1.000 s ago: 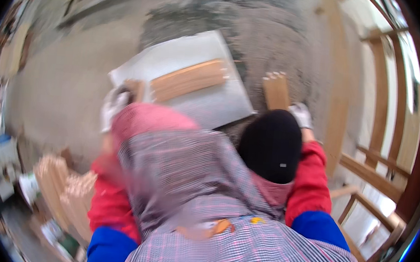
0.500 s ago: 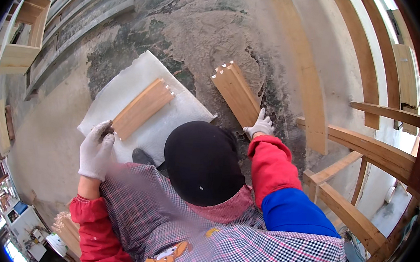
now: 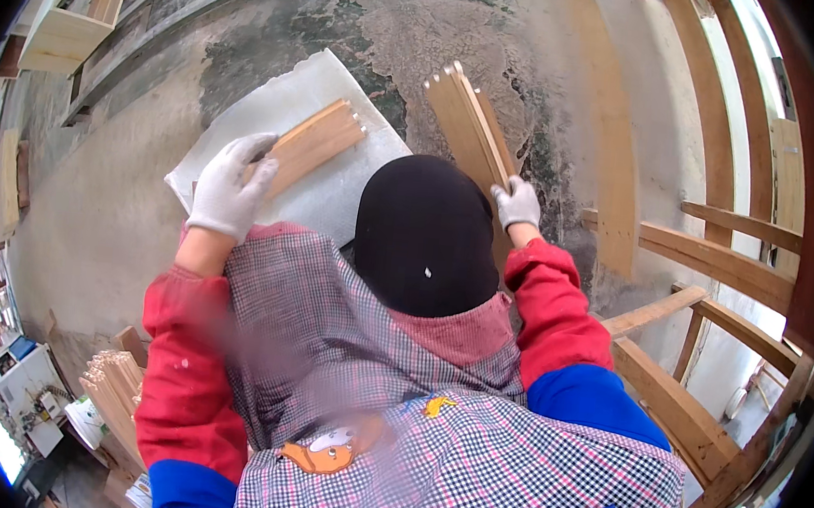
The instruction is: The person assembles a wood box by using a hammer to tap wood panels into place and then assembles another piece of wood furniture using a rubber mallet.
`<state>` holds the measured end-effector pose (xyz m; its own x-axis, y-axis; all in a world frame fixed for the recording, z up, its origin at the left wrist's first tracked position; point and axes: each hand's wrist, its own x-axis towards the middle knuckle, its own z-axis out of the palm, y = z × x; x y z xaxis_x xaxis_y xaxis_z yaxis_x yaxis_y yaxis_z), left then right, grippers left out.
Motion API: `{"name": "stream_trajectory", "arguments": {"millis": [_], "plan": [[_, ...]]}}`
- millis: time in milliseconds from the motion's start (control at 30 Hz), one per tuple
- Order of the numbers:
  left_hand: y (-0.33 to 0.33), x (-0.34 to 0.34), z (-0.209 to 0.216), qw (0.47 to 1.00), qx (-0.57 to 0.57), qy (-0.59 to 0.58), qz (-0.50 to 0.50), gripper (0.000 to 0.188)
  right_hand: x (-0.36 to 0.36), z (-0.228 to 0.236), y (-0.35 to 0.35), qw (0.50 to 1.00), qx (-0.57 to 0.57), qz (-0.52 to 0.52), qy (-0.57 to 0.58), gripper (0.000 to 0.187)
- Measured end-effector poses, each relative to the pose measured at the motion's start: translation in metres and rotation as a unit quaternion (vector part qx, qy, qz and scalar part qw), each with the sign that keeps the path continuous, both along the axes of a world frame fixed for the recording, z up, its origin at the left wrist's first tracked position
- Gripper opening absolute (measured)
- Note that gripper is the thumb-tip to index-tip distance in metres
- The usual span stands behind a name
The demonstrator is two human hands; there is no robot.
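Behind the black round cap (image 3: 425, 231), the bundle of pale wooden slats (image 3: 469, 129) gripped by the right hand (image 3: 517, 204) is partly hidden; the left hand (image 3: 230, 187) is laid flat, fingers spread, on the second wooden slat bundle (image 3: 312, 143) left of that cap.

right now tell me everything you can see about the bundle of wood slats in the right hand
The bundle of wood slats is a stack of several thin, pale, bare-wood strips pressed flat together, their cut ends showing at the far tip. It points away from the person, slanting up and to the left above the stained concrete floor. The white-gloved right hand grips its near end; a black cap hides part of that end. Nothing else visibly touches it.
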<state>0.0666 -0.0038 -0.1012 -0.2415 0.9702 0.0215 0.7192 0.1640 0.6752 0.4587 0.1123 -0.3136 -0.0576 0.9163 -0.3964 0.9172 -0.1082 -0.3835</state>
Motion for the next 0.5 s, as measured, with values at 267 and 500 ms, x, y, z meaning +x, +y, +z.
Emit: {"name": "stream_trajectory", "arguments": {"millis": [267, 500], "plan": [[-0.028, 0.11, 0.07, 0.867, -0.137, -0.254, -0.406, 0.02, -0.053, 0.127, 0.05, 0.959, 0.25, 0.06, 0.117, 0.03], [0.013, 0.047, 0.068, 0.932, 0.291, 0.188, 0.107, 0.052, -0.101, 0.232, 0.046, 0.882, 0.398, 0.075, 0.24, 0.026]]}}
